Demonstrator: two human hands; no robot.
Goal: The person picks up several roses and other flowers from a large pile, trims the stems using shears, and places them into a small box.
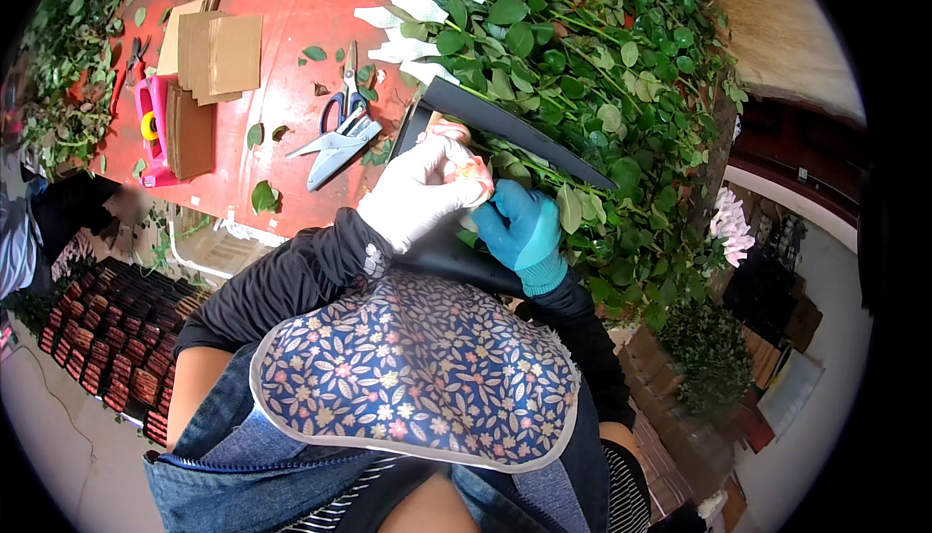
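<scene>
My left hand (417,188), in a white glove, pinches a pale peach-pink rose bloom (473,176). Just below it, my right hand (515,232), in a teal glove, has its fingers curled close against the flower; what they grip is hidden. A second pink bloom (449,128) shows behind my left fingers. Both hands are over a black trough-like holder (515,135) with leafy stems in it. Left of the holder, scissors (349,91) and a silver stapler-like tool (335,149) lie on the red table (301,193).
Cardboard pieces (228,57), a pink tape dispenser (152,116) and red pruners (121,77) sit left. Leafy stems (582,38) with white wraps (413,4) are heaped back right. A co-worker (39,222) is at the left edge, above dark red crates (107,339). Pink flowers (730,227) stand right.
</scene>
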